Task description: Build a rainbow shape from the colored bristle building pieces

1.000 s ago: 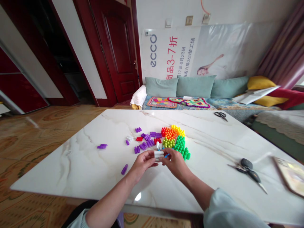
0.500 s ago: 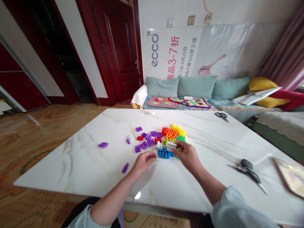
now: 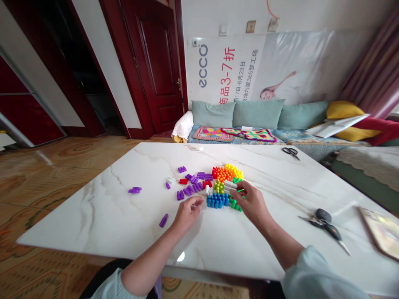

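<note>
White table (image 3: 124,224) spreads under both hands. Right hand (image 3: 251,203): fingers pinched on white pieces (image 3: 230,187), held above colourful cluster. Left hand (image 3: 188,211): fingers loosely curled, slight gap, contents unclear (blurry there). Blue pieces (image 3: 217,201) between both hands' fingers; purple pieces (image 3: 188,190) beyond left's.

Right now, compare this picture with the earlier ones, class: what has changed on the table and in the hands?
The left hand has let go of the white piece. The right hand has carried it right and a little farther from the person, leaving the blue pieces in plain view. The purple pieces, the red ones and both scissors stayed put.
</note>
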Tool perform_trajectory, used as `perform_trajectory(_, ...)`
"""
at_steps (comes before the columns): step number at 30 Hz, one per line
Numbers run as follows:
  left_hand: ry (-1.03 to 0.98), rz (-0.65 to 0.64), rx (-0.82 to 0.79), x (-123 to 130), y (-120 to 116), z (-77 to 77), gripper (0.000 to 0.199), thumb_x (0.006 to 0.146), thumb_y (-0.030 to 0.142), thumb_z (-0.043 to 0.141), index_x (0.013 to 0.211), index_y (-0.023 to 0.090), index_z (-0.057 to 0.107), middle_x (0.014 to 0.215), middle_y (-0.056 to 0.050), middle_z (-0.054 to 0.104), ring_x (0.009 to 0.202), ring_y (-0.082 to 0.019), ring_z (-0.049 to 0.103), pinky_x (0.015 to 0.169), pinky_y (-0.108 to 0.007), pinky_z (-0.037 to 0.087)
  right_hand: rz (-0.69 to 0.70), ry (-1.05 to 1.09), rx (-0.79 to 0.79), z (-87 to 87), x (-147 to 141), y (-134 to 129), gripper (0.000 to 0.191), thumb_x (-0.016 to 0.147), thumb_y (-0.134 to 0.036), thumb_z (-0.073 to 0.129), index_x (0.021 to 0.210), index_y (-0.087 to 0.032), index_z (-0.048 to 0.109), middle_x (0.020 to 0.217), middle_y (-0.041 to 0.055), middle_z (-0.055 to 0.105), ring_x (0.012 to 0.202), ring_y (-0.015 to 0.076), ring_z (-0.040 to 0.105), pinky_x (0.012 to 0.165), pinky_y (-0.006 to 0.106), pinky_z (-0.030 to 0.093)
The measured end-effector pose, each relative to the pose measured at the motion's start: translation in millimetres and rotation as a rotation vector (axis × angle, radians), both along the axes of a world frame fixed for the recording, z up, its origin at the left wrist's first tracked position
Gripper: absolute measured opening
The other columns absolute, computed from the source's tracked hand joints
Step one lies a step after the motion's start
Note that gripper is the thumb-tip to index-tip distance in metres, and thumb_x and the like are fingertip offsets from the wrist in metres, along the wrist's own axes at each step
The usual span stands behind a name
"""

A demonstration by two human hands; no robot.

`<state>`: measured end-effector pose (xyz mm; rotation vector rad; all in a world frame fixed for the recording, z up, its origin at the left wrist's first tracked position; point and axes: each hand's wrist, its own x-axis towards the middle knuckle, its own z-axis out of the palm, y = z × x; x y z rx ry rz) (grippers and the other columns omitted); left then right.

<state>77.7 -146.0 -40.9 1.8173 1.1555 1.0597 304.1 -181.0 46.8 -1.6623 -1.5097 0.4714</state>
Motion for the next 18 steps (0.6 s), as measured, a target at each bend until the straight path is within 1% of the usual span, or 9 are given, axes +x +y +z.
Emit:
perform_trajectory(3, 0.024, 0.0, 0.116, -2.0, 8.9, -3.0, 0.034, 0.079, 0.01, 0.049, 0.109, 0.018, 0.063, 0.108, -0.008, 0.068, 0.098, -0.019, 0.064, 0.085, -0.033, 0.052, -0.021, 0.021, 0.049, 7.5, -4.4, -1.9, 0.02, 0.07, -0.04, 0.056, 0.076, -0.021, 0.057, 0.067, 0.002, 0.067, 0.059, 0.0165, 0.061, 0.054, 0.025, 0.043)
perform_trajectory(6, 0.099, 0.012, 0.239, -0.3, 21.0, -2.6, 0.044, 0.081, 0.008, 0.046, 0.121, 0.021, 0.057, 0.121, -0.008, 0.063, 0.113, -0.02, 0.058, 0.101, -0.038, 0.044, -0.031, 0.013, 0.098, 13.5, -7.7, -3.6, 0.018, 0.069, -0.038, 0.056, 0.072, -0.021, 0.057, 0.065, 0.0008, 0.065, 0.057, 0.0153, 0.059, 0.056, 0.025, 0.043)
perform_trajectory(8, 0.159, 0.027, 0.299, 5.7, 32.4, 1.5, 0.046, 0.084, 0.01, 0.044, 0.128, 0.021, 0.053, 0.129, -0.008, 0.058, 0.121, -0.02, 0.052, 0.107, -0.039, 0.038, -0.037, 0.014, 0.124, 15.8, -8.9, -4.9, 0.017, 0.07, -0.038, 0.056, 0.072, -0.021, 0.058, 0.064, 0.0002, 0.064, 0.057, 0.0148, 0.058, 0.057, 0.025, 0.043)
perform_trajectory(10, 0.22, 0.014, 0.336, 16.0, 48.0, 8.2, 0.046, 0.087, 0.013, 0.042, 0.131, 0.02, 0.051, 0.134, -0.008, 0.055, 0.126, -0.02, 0.048, 0.11, -0.04, 0.035, -0.041, 0.034, 0.131, 17.2, -9.2, -6.3, 0.018, 0.072, -0.038, 0.056, 0.074, -0.021, 0.059, 0.064, 0.0002, 0.064, 0.058, 0.015, 0.058, 0.057, 0.025, 0.043)
perform_trajectory(12, 0.308, -0.032, 0.365, 28.7, 67.4, 15.4, 0.044, 0.087, 0.012, 0.04, 0.128, 0.019, 0.055, 0.133, -0.008, 0.056, 0.127, -0.02, 0.047, 0.111, -0.04, 0.033, -0.047, 0.06, 0.127, 18.1, -8.3, -7.6, 0.02, 0.073, -0.04, 0.057, 0.076, -0.021, 0.059, 0.066, 0.0011, 0.065, 0.059, 0.0158, 0.06, 0.058, 0.026, 0.044)
perform_trajectory(14, 0.444, -0.099, 0.38, 40.6, 88.3, 21.0, 0.042, 0.086, 0.009, 0.038, 0.117, 0.02, 0.063, 0.129, -0.005, 0.06, 0.125, -0.019, 0.048, 0.112, -0.039, 0.031, -0.058, 0.082, 0.122, 19.4, -6.4, -8.6, 0.023, 0.073, -0.043, 0.058, 0.078, -0.02, 0.059, 0.069, 0.0023, 0.066, 0.061, 0.0168, 0.061, 0.058, 0.026, 0.045)
perform_trajectory(16, 0.547, -0.139, 0.369, 48.9, 107.1, 24.1, 0.04, 0.083, 0.008, 0.038, 0.104, 0.02, 0.07, 0.121, -0.004, 0.065, 0.119, -0.019, 0.052, 0.111, -0.037, 0.033, -0.072, 0.105, 0.12, 21.2, -4.2, -9.4, 0.026, 0.072, -0.045, 0.059, 0.079, -0.02, 0.059, 0.071, 0.0031, 0.067, 0.061, 0.0172, 0.062, 0.057, 0.026, 0.045)
perform_trajectory(18, 0.591, -0.153, 0.352, 52.9, 120.6, 25.0, 0.036, 0.081, 0.008, 0.041, 0.094, 0.02, 0.073, 0.113, -0.004, 0.068, 0.112, -0.019, 0.057, 0.107, -0.036, 0.037, -0.081, 0.129, 0.114, 23.2, -2.2, -10.1, 0.027, 0.072, -0.046, 0.059, 0.079, -0.02, 0.059, 0.071, 0.003, 0.067, 0.061, 0.0172, 0.062, 0.056, 0.026, 0.045)
